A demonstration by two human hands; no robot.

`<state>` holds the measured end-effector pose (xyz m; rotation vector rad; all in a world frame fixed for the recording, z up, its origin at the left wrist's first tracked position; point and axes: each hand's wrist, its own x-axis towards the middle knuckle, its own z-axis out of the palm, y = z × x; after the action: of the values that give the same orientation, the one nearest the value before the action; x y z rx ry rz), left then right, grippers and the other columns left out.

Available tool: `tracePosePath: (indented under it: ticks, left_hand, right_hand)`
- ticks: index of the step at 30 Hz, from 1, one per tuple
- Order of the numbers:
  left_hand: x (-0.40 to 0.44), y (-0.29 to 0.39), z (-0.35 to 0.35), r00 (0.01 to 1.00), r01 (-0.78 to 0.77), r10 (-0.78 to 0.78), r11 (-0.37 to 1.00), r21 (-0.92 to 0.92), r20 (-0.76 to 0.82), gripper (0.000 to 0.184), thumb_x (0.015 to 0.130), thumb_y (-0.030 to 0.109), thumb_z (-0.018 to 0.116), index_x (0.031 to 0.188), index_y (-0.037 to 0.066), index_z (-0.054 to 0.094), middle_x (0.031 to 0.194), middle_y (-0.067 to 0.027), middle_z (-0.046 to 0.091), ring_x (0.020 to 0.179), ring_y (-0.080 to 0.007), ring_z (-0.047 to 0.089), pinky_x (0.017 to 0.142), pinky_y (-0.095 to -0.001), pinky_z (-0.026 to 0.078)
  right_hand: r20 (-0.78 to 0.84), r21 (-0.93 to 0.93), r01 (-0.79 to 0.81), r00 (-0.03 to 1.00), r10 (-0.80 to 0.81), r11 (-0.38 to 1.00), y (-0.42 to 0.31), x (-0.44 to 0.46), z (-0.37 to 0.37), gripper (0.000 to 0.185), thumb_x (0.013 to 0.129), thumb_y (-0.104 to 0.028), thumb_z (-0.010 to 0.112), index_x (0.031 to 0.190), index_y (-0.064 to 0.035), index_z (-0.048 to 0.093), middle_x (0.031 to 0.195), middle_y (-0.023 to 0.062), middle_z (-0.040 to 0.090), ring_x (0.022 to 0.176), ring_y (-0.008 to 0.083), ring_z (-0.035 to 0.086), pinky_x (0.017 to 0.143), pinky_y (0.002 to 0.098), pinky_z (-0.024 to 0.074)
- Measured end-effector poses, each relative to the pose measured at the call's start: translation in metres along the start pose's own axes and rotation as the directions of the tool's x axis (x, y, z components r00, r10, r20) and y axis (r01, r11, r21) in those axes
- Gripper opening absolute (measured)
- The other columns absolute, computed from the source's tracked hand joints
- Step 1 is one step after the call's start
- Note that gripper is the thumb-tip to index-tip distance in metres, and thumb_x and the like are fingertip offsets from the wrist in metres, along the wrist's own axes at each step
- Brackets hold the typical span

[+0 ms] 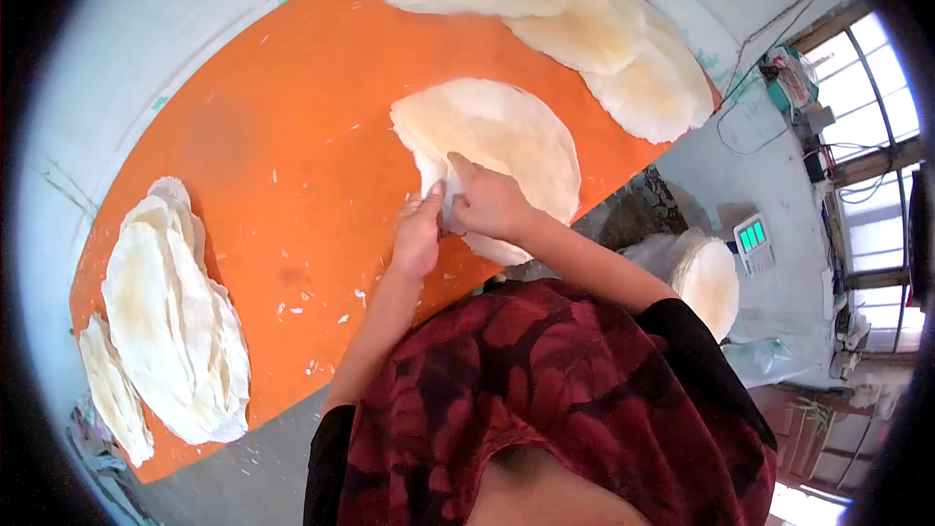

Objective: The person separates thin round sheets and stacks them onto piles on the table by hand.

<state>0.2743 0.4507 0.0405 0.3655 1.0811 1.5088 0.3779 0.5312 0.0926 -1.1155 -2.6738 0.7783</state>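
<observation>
Far left: a tall pile of folded pale sheets [175,312] on the orange table [263,175], a narrower pile [117,390] just beside it near the table's edge. White scraps lie scattered on the surface between there and the person.

Left hand [419,236]: forearm rising steeply from the near edge, wrist roughly in line, thumb pointing away from the body. Thumb and fingers close together, pinching the left rim of a round sheet [511,131].

Round sheet: flat on the table in front of the person, near edge at the table border; browned in patches, its left rim white and raised between the hands.

Right hand [489,203]: forearm slanting in from the right, palm down, index finger extended onto the sheet, remaining fingers curled under by the raised rim. Whether these grip it: cannot tell.

Upper right: overlapping round sheets [584,34] along the far edge. Further right, off the table: a round stack [709,282], then a digital display unit [754,242], lit green.
</observation>
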Motion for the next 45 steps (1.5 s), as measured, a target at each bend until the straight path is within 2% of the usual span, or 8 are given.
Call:
tracePosePath:
  ticks: [11,21,23,25,29,32,37,45]
  left_hand:
    - [0.004,0.073,-0.115,0.924,-0.054,0.112,0.985,0.165,-0.365,0.025,0.087,0.021,0.046,0.091,-0.001,0.055,0.078,-0.003,0.055,0.073,-0.0132,0.052,0.065,-0.0267,0.044]
    - [-0.056,0.053,-0.379,0.495,0.272,0.616,0.56,0.782,-0.613,0.034,0.076,0.02,0.053,0.101,-0.004,0.051,0.098,-0.0187,0.054,0.093,-0.0272,0.053,0.071,-0.0375,0.044]
    - [-0.087,0.096,-0.22,0.364,0.653,0.804,0.141,0.744,-0.471,0.055,0.072,0.026,0.059,0.117,0.0,0.042,0.12,-0.0242,0.04,0.109,-0.0359,0.041,0.083,-0.0451,0.038]
    - [-0.071,0.053,-0.219,0.484,0.431,0.873,-0.172,0.886,-0.066,0.069,0.069,0.03,0.063,0.125,0.003,0.033,0.127,-0.0233,0.032,0.112,-0.04,0.036,0.09,-0.0455,0.032]
    - [-0.07,-0.008,-0.133,0.806,0.183,0.589,-0.162,0.97,-0.054,0.066,0.071,0.043,0.055,0.124,0.007,0.036,0.131,-0.0251,0.024,0.122,-0.0417,0.019,0.096,-0.0554,0.016]
    - [-0.067,-0.032,-0.123,0.811,0.177,0.58,-0.113,0.978,-0.08,0.061,0.073,0.044,0.052,0.12,0.006,0.041,0.132,-0.0237,0.024,0.124,-0.0402,0.016,0.095,-0.0575,0.013]
    - [-0.083,-0.054,-0.12,0.822,0.279,0.538,-0.095,0.956,-0.186,0.055,0.073,0.038,0.055,0.11,-0.002,0.044,0.126,-0.0232,0.031,0.123,-0.0397,0.019,0.095,-0.0555,0.016]
    - [-0.08,-0.077,-0.06,0.653,0.328,0.719,0.011,0.944,-0.236,0.046,0.075,0.025,0.057,0.113,0.002,0.046,0.126,-0.0246,0.031,0.118,-0.0424,0.026,0.095,-0.0508,0.023]
  right_hand:
    - [-0.379,0.546,-0.1,0.856,0.351,0.832,0.103,0.06,-0.073,0.01,0.071,-0.011,0.052,0.074,-0.004,0.058,0.064,0.0022,0.054,0.056,0.0122,0.049,0.05,0.0288,0.0405]
    - [-0.646,-0.285,-0.078,0.752,-0.131,0.955,0.049,0.142,-0.206,0.027,0.075,-0.022,0.045,0.096,-0.0071,0.053,0.087,0.0168,0.058,0.082,0.0374,0.053,0.072,0.0438,0.042]
    - [-0.576,-0.41,0.013,0.772,-0.269,0.912,0.003,0.148,-0.197,0.028,0.077,-0.02,0.043,0.101,-0.0084,0.052,0.087,0.0143,0.058,0.082,0.0354,0.054,0.071,0.0429,0.0428]
    - [-0.521,-0.499,0.16,0.73,-0.443,0.851,-0.032,0.145,-0.169,0.028,0.078,-0.019,0.042,0.103,-0.01,0.051,0.088,0.0118,0.059,0.082,0.0329,0.055,0.07,0.042,0.0434]
    - [-0.312,-0.485,0.4,0.752,-0.581,0.778,-0.086,0.093,-0.084,0.019,0.08,-0.016,0.043,0.093,-0.0078,0.053,0.083,0.0108,0.058,0.078,0.028,0.057,0.066,0.0423,0.0448]
    - [0.547,-0.378,0.483,0.805,-0.23,0.79,-0.111,0.063,-0.027,0.035,0.08,-0.021,0.045,0.113,-0.0097,0.049,0.119,0.0162,0.046,0.108,0.0304,0.045,0.088,0.0395,0.038]
    - [0.279,-0.01,0.642,0.738,-0.614,0.767,-0.024,0.071,0.006,0.046,0.076,-0.021,0.052,0.118,-0.0059,0.042,0.122,0.0179,0.042,0.108,0.0308,0.044,0.089,0.0379,0.0377]
    - [-0.067,-0.416,0.041,0.995,-0.076,0.909,0.195,0.213,-0.077,0.04,0.074,-0.017,0.052,0.111,-0.0031,0.046,0.105,0.0142,0.052,0.093,0.0278,0.051,0.077,0.0391,0.0423]
